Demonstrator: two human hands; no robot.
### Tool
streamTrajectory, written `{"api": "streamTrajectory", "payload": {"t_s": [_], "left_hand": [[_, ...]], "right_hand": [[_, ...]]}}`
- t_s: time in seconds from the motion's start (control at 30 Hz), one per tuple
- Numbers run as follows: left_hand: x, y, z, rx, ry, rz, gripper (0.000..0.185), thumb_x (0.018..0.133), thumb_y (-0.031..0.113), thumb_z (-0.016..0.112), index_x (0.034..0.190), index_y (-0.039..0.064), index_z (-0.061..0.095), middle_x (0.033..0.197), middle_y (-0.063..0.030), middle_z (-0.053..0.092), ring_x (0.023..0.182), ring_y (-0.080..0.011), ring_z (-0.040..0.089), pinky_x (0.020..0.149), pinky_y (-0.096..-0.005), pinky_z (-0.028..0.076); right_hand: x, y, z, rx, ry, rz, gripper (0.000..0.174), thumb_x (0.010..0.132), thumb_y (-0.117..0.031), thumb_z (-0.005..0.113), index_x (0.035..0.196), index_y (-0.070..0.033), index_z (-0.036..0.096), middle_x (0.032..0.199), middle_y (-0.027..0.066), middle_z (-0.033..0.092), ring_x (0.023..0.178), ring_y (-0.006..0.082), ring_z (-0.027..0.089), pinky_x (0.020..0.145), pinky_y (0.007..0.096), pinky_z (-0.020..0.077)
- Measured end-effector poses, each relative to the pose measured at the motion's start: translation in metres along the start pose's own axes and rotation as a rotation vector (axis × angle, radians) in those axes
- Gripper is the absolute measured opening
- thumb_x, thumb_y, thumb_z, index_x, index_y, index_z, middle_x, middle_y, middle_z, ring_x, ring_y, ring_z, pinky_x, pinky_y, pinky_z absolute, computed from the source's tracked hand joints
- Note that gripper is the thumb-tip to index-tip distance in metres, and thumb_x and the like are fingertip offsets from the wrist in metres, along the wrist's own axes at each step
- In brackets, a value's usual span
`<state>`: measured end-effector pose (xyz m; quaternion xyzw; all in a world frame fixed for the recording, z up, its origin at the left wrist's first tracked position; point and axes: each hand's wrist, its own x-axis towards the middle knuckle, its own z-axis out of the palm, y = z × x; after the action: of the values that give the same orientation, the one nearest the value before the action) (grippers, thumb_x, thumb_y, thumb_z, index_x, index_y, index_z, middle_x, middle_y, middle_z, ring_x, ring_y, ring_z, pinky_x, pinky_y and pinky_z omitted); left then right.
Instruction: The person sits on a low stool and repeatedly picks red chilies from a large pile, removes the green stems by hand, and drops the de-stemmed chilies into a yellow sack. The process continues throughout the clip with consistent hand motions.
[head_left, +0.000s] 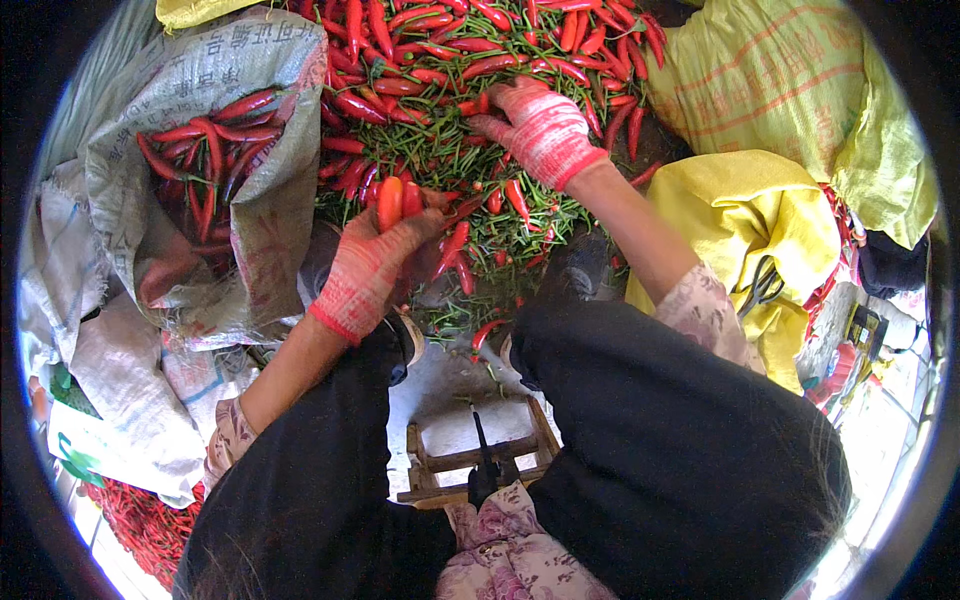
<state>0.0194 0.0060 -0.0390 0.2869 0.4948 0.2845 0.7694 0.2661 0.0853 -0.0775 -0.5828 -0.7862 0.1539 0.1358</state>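
My left hand (373, 259), in a red and white knit glove, is closed around a few red chili peppers (391, 204) with their rounded ends pointing up. Its fingertips are partly hidden behind them. At the pile's right side, my right hand (541, 131), gloved the same way, reaches palm down into the peppers. Its thumb and fingers are at an orange-red chili (474, 106); whether they grip it I cannot tell. A large heap of red chilies (491, 66) spreads before me. Many cut green stems (427, 155) lie over its nearer part.
An open woven sack (281, 255) with red chilies in it stands at left. On the right, black-handled scissors (760, 286) rest on yellow cloth (739, 195), below a full yellow-green woven sack (757, 82). A wooden stool (480, 456) is between my legs. More chilies (146, 521) lie lower left.
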Motion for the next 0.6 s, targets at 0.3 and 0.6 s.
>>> {"api": "streamTrajectory", "payload": {"t_s": [0.3, 0.6], "left_hand": [[0.016, -0.001, 0.001, -0.577, -0.083, -0.219, 0.034, 0.098, 0.024, 0.062, 0.125, 0.004, 0.057, 0.108, -0.0103, 0.067, 0.097, -0.0259, 0.066, 0.082, -0.0441, 0.056], [-0.003, -0.007, -0.002, -0.201, -0.112, -0.048, 0.027, 0.095, 0.020, 0.066, 0.117, 0.006, 0.058, 0.093, -0.0048, 0.066, 0.074, -0.0164, 0.064, 0.057, -0.0291, 0.050]], "right_hand": [[-0.042, -0.045, -0.015, 0.485, 0.142, -0.424, 0.024, 0.086, -0.025, 0.069, 0.104, -0.009, 0.069, 0.103, 0.0107, 0.068, 0.099, 0.0299, 0.065, 0.083, 0.0415, 0.0538], [-0.076, -0.079, -0.019, 1.160, -0.007, 0.382, 0.026, 0.090, -0.021, 0.071, 0.105, 0.000, 0.069, 0.103, 0.0127, 0.070, 0.095, 0.0205, 0.067, 0.083, 0.0340, 0.0542]]}}
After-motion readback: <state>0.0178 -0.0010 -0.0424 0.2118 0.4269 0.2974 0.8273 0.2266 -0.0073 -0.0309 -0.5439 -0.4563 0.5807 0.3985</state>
